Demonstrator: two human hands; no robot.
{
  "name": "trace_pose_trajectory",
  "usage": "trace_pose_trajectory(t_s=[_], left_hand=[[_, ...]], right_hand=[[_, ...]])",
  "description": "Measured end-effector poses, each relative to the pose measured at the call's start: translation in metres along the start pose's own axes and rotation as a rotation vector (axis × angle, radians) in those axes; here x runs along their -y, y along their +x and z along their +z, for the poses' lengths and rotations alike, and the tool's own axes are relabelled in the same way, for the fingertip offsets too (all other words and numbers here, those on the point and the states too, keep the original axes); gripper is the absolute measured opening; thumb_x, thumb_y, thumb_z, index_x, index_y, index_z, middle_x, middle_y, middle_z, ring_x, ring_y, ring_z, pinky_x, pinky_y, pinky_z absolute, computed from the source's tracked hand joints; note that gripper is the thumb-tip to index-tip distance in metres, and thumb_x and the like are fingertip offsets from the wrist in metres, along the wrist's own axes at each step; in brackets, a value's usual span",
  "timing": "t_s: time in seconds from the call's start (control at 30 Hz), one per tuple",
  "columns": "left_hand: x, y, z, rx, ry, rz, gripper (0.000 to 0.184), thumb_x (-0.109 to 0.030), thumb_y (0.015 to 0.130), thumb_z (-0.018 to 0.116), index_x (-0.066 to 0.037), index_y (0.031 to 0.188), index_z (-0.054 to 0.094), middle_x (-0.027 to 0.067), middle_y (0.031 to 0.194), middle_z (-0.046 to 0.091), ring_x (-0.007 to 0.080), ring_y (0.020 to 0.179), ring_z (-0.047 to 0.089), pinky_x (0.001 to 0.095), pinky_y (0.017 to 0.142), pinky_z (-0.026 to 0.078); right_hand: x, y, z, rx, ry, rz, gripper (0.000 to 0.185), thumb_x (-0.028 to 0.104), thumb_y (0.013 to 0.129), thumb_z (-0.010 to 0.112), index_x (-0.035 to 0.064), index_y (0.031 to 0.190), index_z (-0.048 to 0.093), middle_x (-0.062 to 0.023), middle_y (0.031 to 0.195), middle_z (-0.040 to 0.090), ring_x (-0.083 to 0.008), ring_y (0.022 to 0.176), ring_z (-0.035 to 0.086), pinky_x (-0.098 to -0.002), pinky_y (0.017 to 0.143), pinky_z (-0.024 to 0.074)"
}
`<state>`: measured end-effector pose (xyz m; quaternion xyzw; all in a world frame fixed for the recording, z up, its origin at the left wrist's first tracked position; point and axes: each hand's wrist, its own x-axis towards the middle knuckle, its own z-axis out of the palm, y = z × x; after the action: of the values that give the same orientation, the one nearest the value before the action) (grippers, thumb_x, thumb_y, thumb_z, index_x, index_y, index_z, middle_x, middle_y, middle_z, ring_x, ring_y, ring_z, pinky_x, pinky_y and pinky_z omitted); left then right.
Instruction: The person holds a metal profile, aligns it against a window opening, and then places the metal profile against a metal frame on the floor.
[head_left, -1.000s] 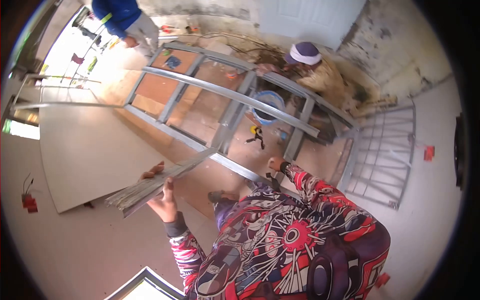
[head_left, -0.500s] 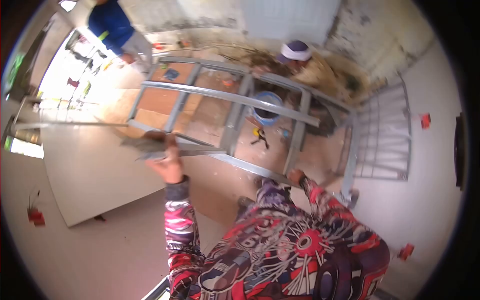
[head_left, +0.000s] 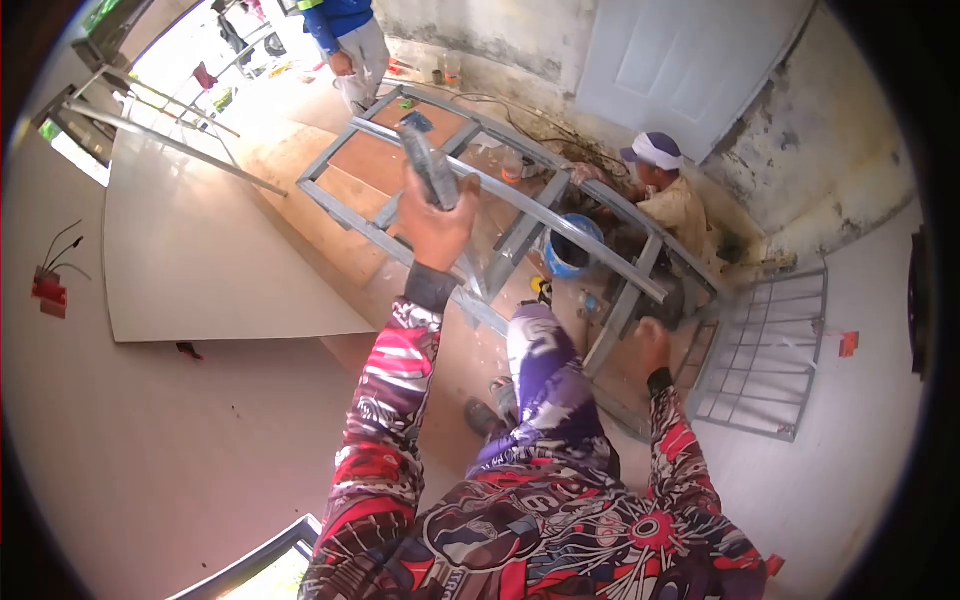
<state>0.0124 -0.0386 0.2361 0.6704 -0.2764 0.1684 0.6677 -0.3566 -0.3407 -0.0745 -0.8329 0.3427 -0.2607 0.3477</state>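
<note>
In the head view, my left hand point(head_left: 440, 225) is wrapped round a grey metal channel point(head_left: 432, 172), whose upper end points up and away from me. It is held above a grey metal frame point(head_left: 515, 255) with several crossbars. A loose-looking long bar point(head_left: 560, 225) lies lengthwise over the frame's crossbars. My right hand point(head_left: 655, 347) is raised near the frame's right part, apart from it. Its fingers look curled, with nothing visible in them. My leg in purple trousers point(head_left: 545, 350) is at the frame's near edge.
A co-worker in a white headband point(head_left: 665, 205) crouches behind the frame, near a blue bucket point(head_left: 572, 247). Another person in blue point(head_left: 345, 35) stands at the far left. A wire grid panel point(head_left: 765, 355) is at right; a large pale board point(head_left: 215, 245) is at left.
My left hand has risen and moved right, tilting the metal channel upward. My right hand has left the frame's near edge and lifted rightward. My view has shifted, and a leg has come forward.
</note>
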Motion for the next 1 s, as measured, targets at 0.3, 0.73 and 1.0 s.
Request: trace_pose_trajectory(t_s=[0.3, 0.73, 1.0], left_hand=[[0.022, 0.041, 0.022, -0.063, -0.070, 0.055, 0.035, -0.013, 0.075, 0.076, 0.001, 0.097, 0.053, 0.0083, 0.069, 0.057, 0.0142, 0.061, 0.053, 0.0317, 0.058, 0.046], [0.041, 0.059, 0.047, -0.057, -0.020, 0.008, 0.036, -0.011, 0.078, 0.076, -0.001, 0.103, 0.052, 0.0008, 0.075, 0.054, 0.0103, 0.067, 0.049, 0.0275, 0.061, 0.044], [0.026, 0.061, 0.077, -0.060, -0.095, -0.047, 0.031, -0.008, 0.079, 0.074, -0.002, 0.101, 0.053, 0.0001, 0.074, 0.053, 0.0085, 0.069, 0.052, 0.0260, 0.062, 0.045]], right_hand=[[0.332, 0.152, -0.067, 0.084, 0.412, -0.355, 0.031, 0.016, 0.098, 0.057, 0.0002, 0.124, 0.059, -0.0094, 0.118, 0.065, -0.0170, 0.108, 0.061, -0.0291, 0.094, 0.0461], [0.177, 0.167, 0.051, 1.150, -0.786, -0.338, 0.047, 0.027, 0.090, 0.062, 0.0006, 0.128, 0.059, -0.0251, 0.119, 0.064, -0.0357, 0.109, 0.064, -0.0399, 0.091, 0.0506], [0.222, 0.194, 0.041, 0.895, -0.062, -0.463, 0.054, 0.029, 0.091, 0.059, 0.0051, 0.138, 0.050, -0.0237, 0.125, 0.062, -0.0388, 0.112, 0.061, -0.0445, 0.097, 0.0473]])
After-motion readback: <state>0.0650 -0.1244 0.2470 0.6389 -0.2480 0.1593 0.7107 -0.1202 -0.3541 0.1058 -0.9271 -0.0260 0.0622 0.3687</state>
